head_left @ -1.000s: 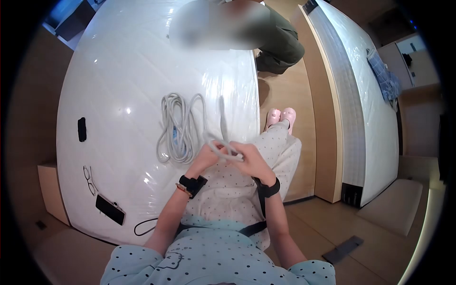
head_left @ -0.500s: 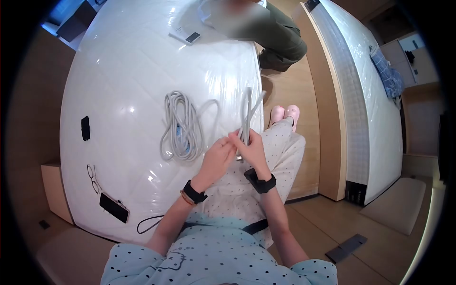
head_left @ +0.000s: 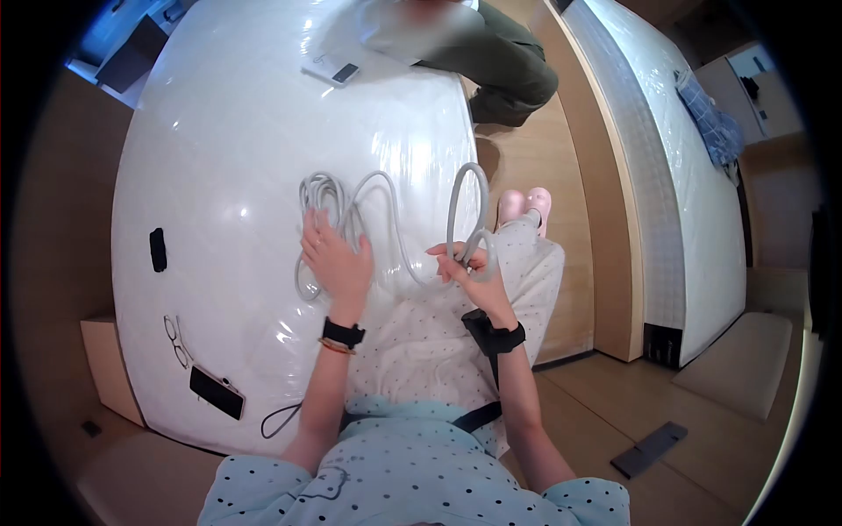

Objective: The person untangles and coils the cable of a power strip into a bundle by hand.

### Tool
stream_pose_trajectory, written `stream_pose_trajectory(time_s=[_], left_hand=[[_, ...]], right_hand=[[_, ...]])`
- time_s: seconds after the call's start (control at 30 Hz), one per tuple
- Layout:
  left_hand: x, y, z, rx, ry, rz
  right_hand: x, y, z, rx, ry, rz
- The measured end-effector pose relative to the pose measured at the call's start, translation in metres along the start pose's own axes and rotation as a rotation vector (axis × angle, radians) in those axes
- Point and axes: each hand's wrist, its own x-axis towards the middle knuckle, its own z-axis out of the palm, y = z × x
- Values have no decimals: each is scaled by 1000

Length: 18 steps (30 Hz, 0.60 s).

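A grey cable coil (head_left: 323,182) lies on the plastic-covered mattress (head_left: 237,140). Over its near part is my left hand (head_left: 338,261), fingers stretched out and apart; whether it touches the strands I cannot tell. My right hand (head_left: 472,267) is closed around several loops of the same cable (head_left: 453,200), which stand up above my lap. One slack strand (head_left: 396,213) arches from the coil across the mattress edge to my right hand. The coil's lower middle is covered by my left hand.
On the mattress lie a black object (head_left: 158,250), eyeglasses (head_left: 175,340), a phone (head_left: 217,392) and a white box-like item (head_left: 331,70). A person in dark trousers (head_left: 509,74) sits at the far edge. A second mattress (head_left: 667,202) stands to the right.
My left hand has left my right hand and moved left onto the coil, its fingers opening. The cable in my right hand now forms wider loops, and a strand has been drawn out from the coil.
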Motion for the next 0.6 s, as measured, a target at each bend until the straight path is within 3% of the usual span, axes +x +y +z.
stream_pose_trajectory(time_s=[0.03,0.13,0.33,0.43,0.53,0.6], left_hand=[[6,-5,-2,41,-28,-18],[28,-17,-10,-205,-706,-317],[3,-30,22,-777,-735,-359],[3,-15,8,-1310,-909,-697],[6,-16,-1,-1750,-1043,-669],[7,-11,-10,-1518,-1056,-538]], right_hand=[[-2,-1,-3,-11,22,14],[0,4,-8,-19,91,20],[-2,12,-7,39,84,-43],[0,11,-3,50,70,-38],[6,23,0,61,123,-41],[11,29,2,92,136,-27]])
